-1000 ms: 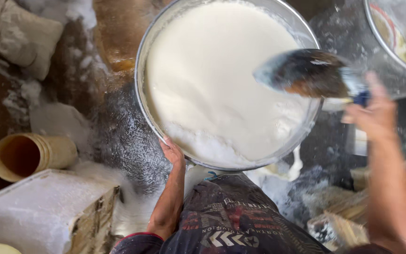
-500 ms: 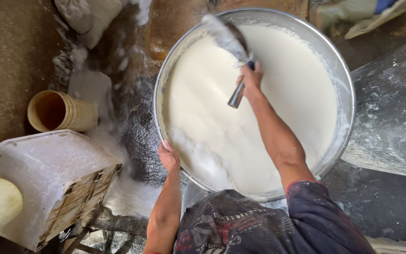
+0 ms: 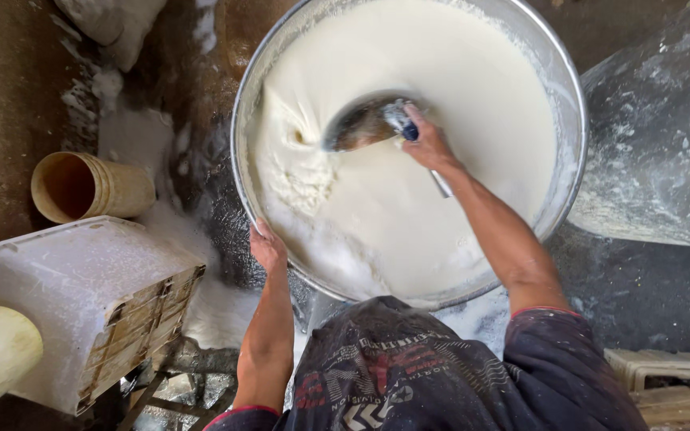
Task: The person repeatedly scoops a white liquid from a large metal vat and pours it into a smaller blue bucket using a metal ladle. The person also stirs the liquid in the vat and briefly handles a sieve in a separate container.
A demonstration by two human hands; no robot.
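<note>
R hand [image 3: 427, 144] was closed round the handle of a metal ladle [image 3: 365, 121], its bowl dipped in white liquid [image 3: 441, 88] near centre of the big steel basin [image 3: 573, 104]. L hand [image 3: 267, 246] gripped basin rim at 7 o'clock, fingers curled over edge. Tan bucket [image 3: 89, 187] lay on its side w/ white crate [image 3: 73, 295] at basin's 8 o'clock.

Basin [image 3: 570, 104]: large, round, shiny metal, upright on wet ground, filled near rim with thick creamy-white liquid [image 3: 473, 88]. Liquid surface smooth at right, churned and lumpy at left, froth along near wall. Ladle [image 3: 365, 121]: broad, shallow metal bowl, dark and wet, tilted, bowl dipped into liquid left of centre; handle slants toward lower right, grip partly hidden. Basin's near-left rim spattered white.
</note>
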